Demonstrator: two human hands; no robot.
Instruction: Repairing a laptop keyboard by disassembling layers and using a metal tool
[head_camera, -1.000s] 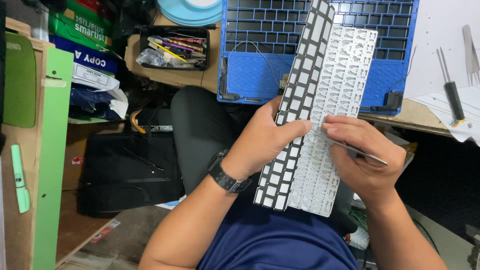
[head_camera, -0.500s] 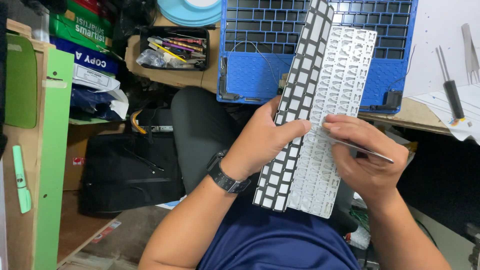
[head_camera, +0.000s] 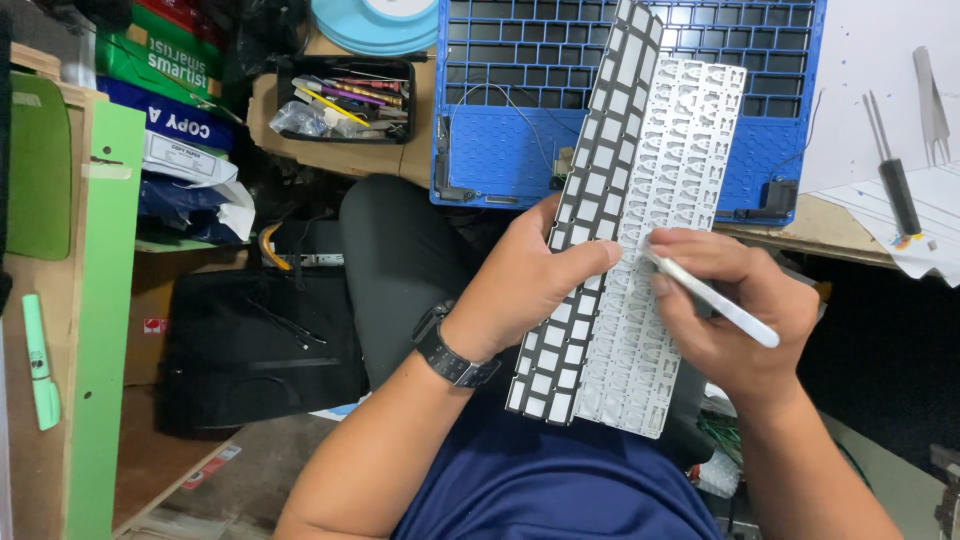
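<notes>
- Right hand (head_camera: 735, 325) had its grip closed around a slim silver metal tool (head_camera: 712, 297), pen-fashion, fingers pinched tight, the tip laid against the pale grey perforated metal keyboard backplate (head_camera: 660, 250).
- Left hand (head_camera: 525, 290) was clamped on the black strip of keyboard with pale square keys (head_camera: 585, 230), thumb across the front, fingers wrapped behind, black wristwatch (head_camera: 452, 355) on that wrist.
- The strip and the backplate ran side by side, touching along their length, both tilted and held up over the lap, above a navy blue shirt (head_camera: 560, 480).
- Their upper ends overlapped the blue plastic laptop case shell with a grid of openings (head_camera: 500, 120), which lay on the wooden bench (head_camera: 800, 225).
- Out on the right of the bench, a black-handled screwdriver (head_camera: 893, 180) and metal tweezers (head_camera: 930, 100) rested on white paper.
- On the left, a black tray of pens and small tools (head_camera: 345, 98) sat just beside the shell; a black bag (head_camera: 260, 350) lay on the floor below.
</notes>
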